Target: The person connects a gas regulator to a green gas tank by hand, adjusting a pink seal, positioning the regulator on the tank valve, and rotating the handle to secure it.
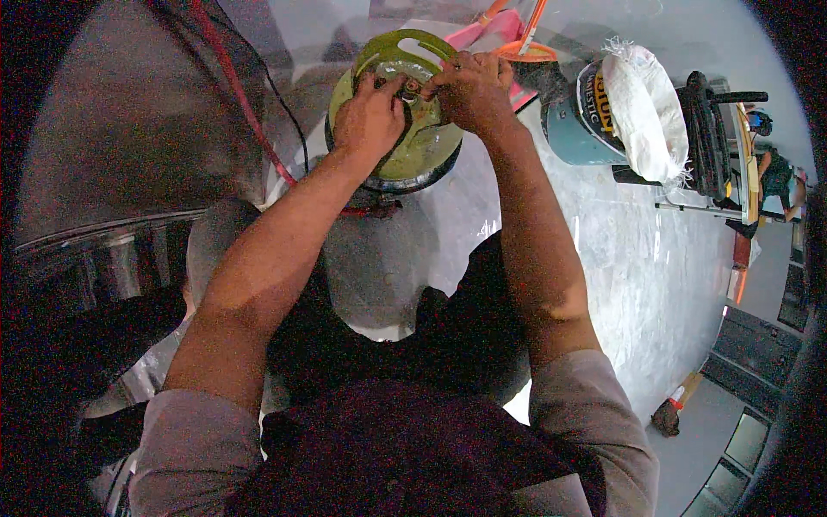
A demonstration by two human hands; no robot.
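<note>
An olive-green metal cylinder (401, 159) with a slotted collar (372, 47) stands upright between my arms at the top centre of the head view. Small brass-coloured fittings (412, 87) show inside the collar. My left hand (370, 116) has its fingers bent down onto these fittings from the left. My right hand (474, 93) reaches in from the right, fingers curled at the collar and fittings; what exactly it grips is hidden. A small red object (370, 209) lies on the floor just below the cylinder's base.
A red hose (237, 86) and black cable (289, 112) run along the left. To the right are a teal bucket (573, 129) with a white sack (655, 116), an orange bucket (538, 53), a pink plastic item (474, 30) and black gear (706, 146). Another person (775, 181) is at the far right.
</note>
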